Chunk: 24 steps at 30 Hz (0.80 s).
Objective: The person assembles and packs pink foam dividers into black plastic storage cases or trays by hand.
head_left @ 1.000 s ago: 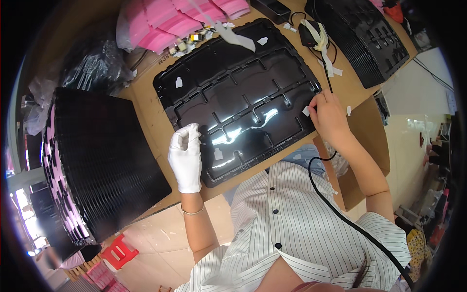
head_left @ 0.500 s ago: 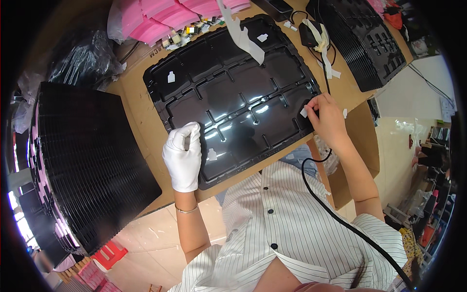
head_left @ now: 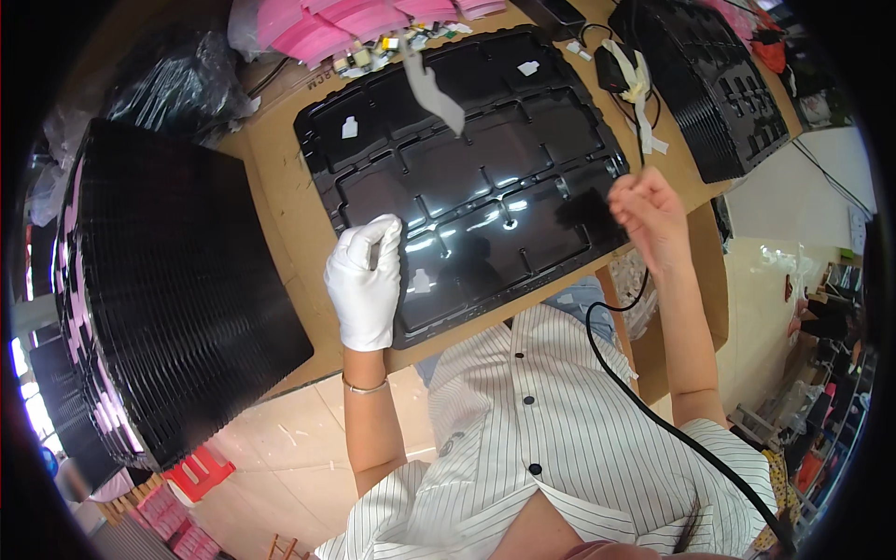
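Note:
A black plastic tray (head_left: 467,159) with moulded ridges lies in front of me. Small white bottle-shaped pieces sit on it: one piece (head_left: 349,127) at the far left, another piece (head_left: 528,68) at the far right, and a third piece (head_left: 420,280) near my left hand. My left hand (head_left: 364,280), in a white glove, is at the tray's left edge with thumb and fingers pinched; what they hold is hidden. Bare and slightly blurred, my right hand (head_left: 649,213) is just off the tray's right edge, fingers curled together; I cannot make out anything in them.
Stacks of black trays stand left (head_left: 177,289) and back right (head_left: 709,93). A pale strip (head_left: 434,98) hangs over the tray. Behind are pink sheets (head_left: 317,28) with small parts. A black cable (head_left: 672,434) runs past my right arm. The cardboard surface (head_left: 280,210) lies underneath.
My right hand has moved slightly right, off the tray's edge, and the white piece at its fingertips no longer shows. The left hand stays pinched at the left edge. The whole view has shifted a little.

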Each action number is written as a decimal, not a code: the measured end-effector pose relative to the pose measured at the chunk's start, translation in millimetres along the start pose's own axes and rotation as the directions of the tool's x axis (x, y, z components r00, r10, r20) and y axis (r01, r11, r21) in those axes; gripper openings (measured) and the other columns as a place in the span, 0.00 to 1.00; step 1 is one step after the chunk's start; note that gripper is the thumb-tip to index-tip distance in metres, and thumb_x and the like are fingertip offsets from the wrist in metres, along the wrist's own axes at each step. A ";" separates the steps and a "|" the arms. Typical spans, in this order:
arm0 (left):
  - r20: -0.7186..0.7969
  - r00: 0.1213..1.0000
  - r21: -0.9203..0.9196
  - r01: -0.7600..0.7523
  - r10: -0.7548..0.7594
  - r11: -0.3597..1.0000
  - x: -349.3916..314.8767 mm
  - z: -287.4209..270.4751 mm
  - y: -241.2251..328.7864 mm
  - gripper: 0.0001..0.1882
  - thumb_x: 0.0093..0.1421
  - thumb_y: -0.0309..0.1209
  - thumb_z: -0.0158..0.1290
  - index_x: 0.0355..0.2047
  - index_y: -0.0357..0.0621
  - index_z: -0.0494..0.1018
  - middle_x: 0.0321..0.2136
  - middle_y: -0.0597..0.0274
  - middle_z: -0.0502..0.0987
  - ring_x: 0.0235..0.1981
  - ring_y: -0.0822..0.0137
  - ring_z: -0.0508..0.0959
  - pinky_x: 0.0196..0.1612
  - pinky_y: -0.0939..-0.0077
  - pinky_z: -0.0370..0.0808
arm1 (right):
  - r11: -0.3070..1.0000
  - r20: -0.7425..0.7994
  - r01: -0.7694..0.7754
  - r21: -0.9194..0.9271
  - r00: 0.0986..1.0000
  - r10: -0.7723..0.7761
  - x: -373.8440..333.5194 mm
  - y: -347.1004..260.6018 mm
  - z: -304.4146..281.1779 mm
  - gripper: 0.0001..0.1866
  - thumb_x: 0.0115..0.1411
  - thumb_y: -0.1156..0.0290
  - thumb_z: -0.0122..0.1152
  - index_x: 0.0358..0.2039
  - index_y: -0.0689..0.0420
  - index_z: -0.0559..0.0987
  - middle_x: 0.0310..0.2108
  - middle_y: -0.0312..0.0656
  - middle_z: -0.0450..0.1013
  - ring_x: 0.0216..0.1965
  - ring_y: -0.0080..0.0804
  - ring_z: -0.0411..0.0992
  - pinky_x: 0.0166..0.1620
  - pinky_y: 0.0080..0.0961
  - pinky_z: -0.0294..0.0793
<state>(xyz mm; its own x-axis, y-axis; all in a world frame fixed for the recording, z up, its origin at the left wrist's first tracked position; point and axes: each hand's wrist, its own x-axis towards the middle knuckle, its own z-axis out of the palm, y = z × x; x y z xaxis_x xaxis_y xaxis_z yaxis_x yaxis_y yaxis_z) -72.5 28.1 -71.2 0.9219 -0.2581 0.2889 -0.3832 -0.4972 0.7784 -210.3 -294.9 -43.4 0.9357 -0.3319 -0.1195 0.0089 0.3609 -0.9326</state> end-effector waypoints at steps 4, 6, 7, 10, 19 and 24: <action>-0.117 0.989 -0.279 0.050 -0.086 0.959 -4.3 3.5 -13.6 0.04 0.60 0.26 0.60 0.35 0.41 0.79 0.32 0.61 0.80 0.31 0.71 0.78 0.36 0.79 0.75 | 0.939 0.263 -0.210 -0.274 0.922 0.283 17.0 19.1 90.6 0.09 0.59 0.81 0.61 0.41 0.63 0.79 0.33 0.39 0.75 0.33 0.23 0.76 0.37 0.17 0.77; -0.141 0.976 -0.378 0.103 -0.167 0.920 -5.5 2.1 -18.0 0.04 0.61 0.25 0.59 0.36 0.41 0.78 0.35 0.63 0.79 0.32 0.75 0.76 0.38 0.81 0.74 | 0.881 0.415 0.086 -0.466 0.900 0.131 19.5 43.9 124.2 0.06 0.57 0.81 0.63 0.37 0.65 0.80 0.38 0.40 0.75 0.37 0.26 0.76 0.38 0.21 0.77; -0.140 0.970 -0.406 0.127 -0.199 0.905 -5.1 0.8 -17.9 0.04 0.61 0.24 0.59 0.37 0.40 0.78 0.35 0.64 0.79 0.33 0.76 0.76 0.38 0.81 0.74 | 0.793 0.470 0.227 -0.565 0.879 0.083 19.6 49.5 139.4 0.07 0.56 0.81 0.64 0.36 0.65 0.80 0.37 0.41 0.74 0.35 0.27 0.76 0.37 0.22 0.76; -0.137 0.955 -0.482 0.169 -0.265 0.860 -4.3 -4.5 -19.6 0.05 0.62 0.23 0.58 0.38 0.40 0.78 0.36 0.65 0.78 0.33 0.77 0.76 0.39 0.82 0.74 | 0.658 0.496 0.323 -0.680 0.864 0.089 15.9 57.9 171.2 0.06 0.54 0.82 0.64 0.34 0.64 0.78 0.34 0.42 0.73 0.33 0.30 0.75 0.36 0.25 0.75; -0.053 0.942 -0.559 0.246 -0.330 0.792 -2.8 -12.2 -26.8 0.06 0.62 0.24 0.57 0.40 0.39 0.78 0.36 0.64 0.80 0.33 0.76 0.79 0.36 0.82 0.76 | 0.258 0.562 0.518 -0.816 0.816 0.138 18.6 71.3 188.5 0.05 0.54 0.79 0.62 0.29 0.64 0.75 0.30 0.47 0.72 0.32 0.44 0.74 0.38 0.36 0.75; -0.023 0.941 -0.557 0.269 -0.338 0.786 -2.9 -12.6 -26.1 0.06 0.62 0.26 0.58 0.39 0.39 0.78 0.36 0.63 0.80 0.33 0.75 0.80 0.36 0.81 0.76 | 0.195 0.576 0.549 -0.812 0.808 0.122 20.1 70.2 189.0 0.04 0.55 0.79 0.60 0.29 0.65 0.74 0.29 0.48 0.71 0.32 0.48 0.74 0.38 0.38 0.75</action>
<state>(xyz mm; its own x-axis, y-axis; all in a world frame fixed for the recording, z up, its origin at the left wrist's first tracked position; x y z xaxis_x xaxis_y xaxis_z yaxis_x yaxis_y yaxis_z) -64.4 52.2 -85.2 0.9982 -0.0553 0.0218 -0.0218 0.0008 0.9998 -124.3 -111.6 -46.9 0.9606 0.2775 -0.0141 0.2292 -0.8200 -0.5245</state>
